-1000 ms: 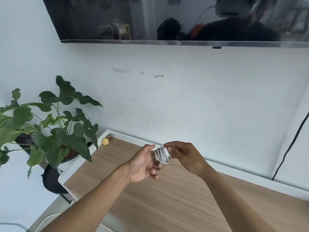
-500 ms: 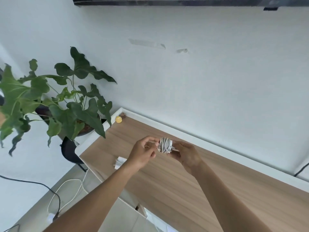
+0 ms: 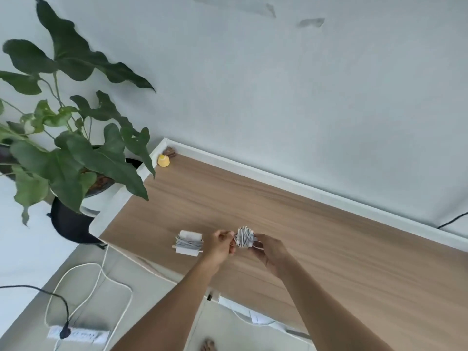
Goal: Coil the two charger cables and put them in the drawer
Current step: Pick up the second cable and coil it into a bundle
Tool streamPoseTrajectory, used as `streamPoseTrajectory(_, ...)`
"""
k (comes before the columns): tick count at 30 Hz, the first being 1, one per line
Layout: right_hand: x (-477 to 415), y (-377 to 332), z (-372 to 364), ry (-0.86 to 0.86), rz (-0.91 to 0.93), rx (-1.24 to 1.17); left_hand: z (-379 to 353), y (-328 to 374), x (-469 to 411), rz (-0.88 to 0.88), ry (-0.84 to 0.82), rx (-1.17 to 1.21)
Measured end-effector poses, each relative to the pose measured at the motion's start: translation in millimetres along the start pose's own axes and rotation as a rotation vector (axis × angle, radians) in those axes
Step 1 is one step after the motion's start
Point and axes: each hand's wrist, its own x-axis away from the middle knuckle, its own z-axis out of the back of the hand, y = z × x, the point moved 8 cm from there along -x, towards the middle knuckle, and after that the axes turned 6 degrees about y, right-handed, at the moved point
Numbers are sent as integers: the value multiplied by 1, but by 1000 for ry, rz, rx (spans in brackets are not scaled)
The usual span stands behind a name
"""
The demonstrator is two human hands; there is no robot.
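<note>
A white charger with its cable wound tightly around it (image 3: pixel 243 236) is held between both hands above the wooden cabinet top (image 3: pixel 329 249). My left hand (image 3: pixel 220 247) pinches the bundle's left side and my right hand (image 3: pixel 269 250) grips its right side. A second white charger with a grey cable wrapped around it (image 3: pixel 189 243) lies on the cabinet top just left of my left hand. Below the front edge, a partly open drawer (image 3: pixel 255 319) shows white contents.
A leafy potted plant (image 3: pixel 71 153) stands left of the cabinet. A small yellow object (image 3: pixel 163 161) sits in the back left corner. On the floor lie a white power strip (image 3: pixel 78 334) and loose white and black cords. A black cable hangs at the far right wall.
The view has tilted down, so the television has left the frame and the floor, drawer and second wrapped charger have come into sight. Both hands still hold the coiled bundle.
</note>
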Motion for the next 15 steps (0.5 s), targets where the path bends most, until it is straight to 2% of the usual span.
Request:
streamPoseTrajectory(4, -13, 23, 6, 76, -12, 18, -8, -30, -16, 65, -11, -66)
streamPoseTrajectory(7, -18, 31, 8, 113, -14, 43, -9, -30, -18, 53, 6, -40)
streamPoseTrajectory(15, -17, 36, 26, 150, 19, 86, -8, -31, -12, 45, -83, -94)
